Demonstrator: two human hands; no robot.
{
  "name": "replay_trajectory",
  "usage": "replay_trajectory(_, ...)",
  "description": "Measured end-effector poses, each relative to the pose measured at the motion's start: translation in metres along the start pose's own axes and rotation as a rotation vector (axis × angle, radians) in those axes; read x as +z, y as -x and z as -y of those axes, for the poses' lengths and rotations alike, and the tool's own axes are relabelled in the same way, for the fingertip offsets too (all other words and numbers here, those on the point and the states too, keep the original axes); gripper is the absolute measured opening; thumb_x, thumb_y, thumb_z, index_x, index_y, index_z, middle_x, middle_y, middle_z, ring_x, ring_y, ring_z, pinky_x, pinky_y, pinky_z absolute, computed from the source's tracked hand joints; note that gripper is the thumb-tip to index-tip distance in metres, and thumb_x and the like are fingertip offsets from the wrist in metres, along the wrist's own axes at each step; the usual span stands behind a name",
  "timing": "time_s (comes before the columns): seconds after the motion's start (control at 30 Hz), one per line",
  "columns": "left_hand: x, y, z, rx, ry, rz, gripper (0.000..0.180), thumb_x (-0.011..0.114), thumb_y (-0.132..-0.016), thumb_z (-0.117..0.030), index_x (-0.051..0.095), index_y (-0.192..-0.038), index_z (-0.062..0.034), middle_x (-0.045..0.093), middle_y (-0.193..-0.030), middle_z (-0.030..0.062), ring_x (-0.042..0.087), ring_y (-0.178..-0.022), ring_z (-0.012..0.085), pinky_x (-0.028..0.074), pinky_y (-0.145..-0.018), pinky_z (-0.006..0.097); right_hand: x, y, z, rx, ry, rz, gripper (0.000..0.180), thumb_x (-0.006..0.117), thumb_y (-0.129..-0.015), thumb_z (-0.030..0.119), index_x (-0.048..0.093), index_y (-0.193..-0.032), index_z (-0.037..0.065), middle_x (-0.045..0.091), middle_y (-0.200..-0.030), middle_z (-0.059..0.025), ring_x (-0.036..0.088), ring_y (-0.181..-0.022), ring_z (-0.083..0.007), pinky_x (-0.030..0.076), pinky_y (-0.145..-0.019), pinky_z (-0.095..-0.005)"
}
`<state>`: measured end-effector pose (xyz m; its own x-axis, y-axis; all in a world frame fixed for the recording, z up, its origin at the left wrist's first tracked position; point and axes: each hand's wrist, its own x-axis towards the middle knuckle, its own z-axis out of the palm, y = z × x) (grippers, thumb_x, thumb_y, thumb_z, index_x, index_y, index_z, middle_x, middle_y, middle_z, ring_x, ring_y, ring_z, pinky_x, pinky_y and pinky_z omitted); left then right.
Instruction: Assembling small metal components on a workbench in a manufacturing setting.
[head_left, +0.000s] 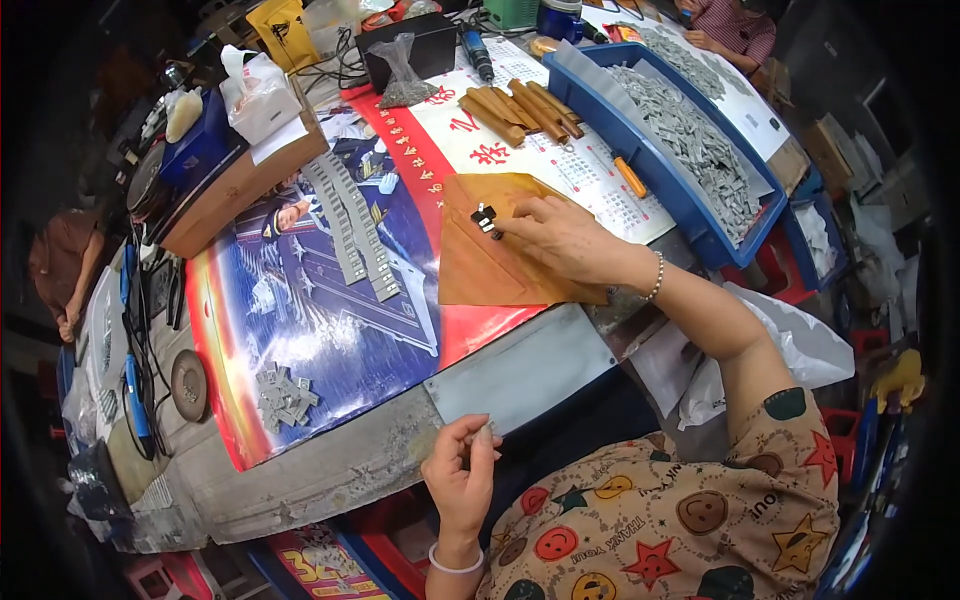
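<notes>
On a sheet of brown-orange paper [475,265] lies a small cluster of black and silvery parts [484,217]. My right hand [572,240] reaches over the sheet from the right, its fingers closed together, and a small black part [497,235] shows at the fingertips. Below the table's near edge, my left hand [462,472] is raised with curled fingers, thumb and index pressed together; whatever is in the pinch is too small to make out. Between the hands lies a grey metal plate [525,368] at the table edge.
Left of the paper lie two strips of grey pieces [350,225] and a loose pile of grey pieces [287,397] on a printed poster. A blue tray [600,115] of grey pieces, rolled brown papers [515,108] and an orange-handled tool [630,177] stand beyond. Other people sit at the far sides.
</notes>
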<state>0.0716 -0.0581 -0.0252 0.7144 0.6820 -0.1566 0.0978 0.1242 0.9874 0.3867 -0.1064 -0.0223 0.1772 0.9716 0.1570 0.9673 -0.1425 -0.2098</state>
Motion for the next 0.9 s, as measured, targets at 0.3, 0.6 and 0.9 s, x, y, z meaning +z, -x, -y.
replay_trajectory(0.3, 0.001, 0.000, 0.000, 0.001, -0.002, -0.018, 0.014, 0.055, -0.091, -0.002, 0.058, -0.103, 0.0037, 0.062, -0.078, 0.0056, 0.060, -0.069, 0.0084, 0.048, -0.060, 0.020, -0.012, 0.007, 0.007, -0.003, -0.063, 0.055, 0.031, 0.057, -0.087, 0.017, 0.059, -0.117, 0.012, 0.052, -0.112, -0.0126, 0.051, -0.103, -0.0279, 0.040, -0.092, -0.0383)
replay_trajectory(0.6, 0.000, -0.001, 0.003, 0.001, -0.016, -0.020, 0.014, 0.055, -0.091, -0.002, 0.058, -0.103, 0.0037, 0.062, -0.078, 0.0052, 0.060, -0.069, 0.0086, 0.049, -0.059, 0.020, -0.011, 0.005, 0.014, -0.023, 0.001, 0.075, 0.025, 0.052, -0.090, 0.025, 0.060, -0.112, 0.016, 0.053, -0.109, -0.0131, 0.055, -0.099, -0.0288, 0.042, -0.087, -0.0399)
replay_trajectory(0.9, 0.000, 0.000, 0.006, 0.027, 0.013, -0.054, 0.013, 0.058, -0.089, -0.001, 0.060, -0.100, 0.0030, 0.064, -0.076, 0.0060, 0.062, -0.067, 0.0091, 0.049, -0.057, 0.020, -0.017, 0.011, 0.017, 0.068, -0.009, 0.152, 0.027, 0.055, -0.089, 0.018, 0.059, -0.114, 0.011, 0.051, -0.115, -0.0113, 0.051, -0.108, -0.0283, 0.038, -0.094, -0.0401)
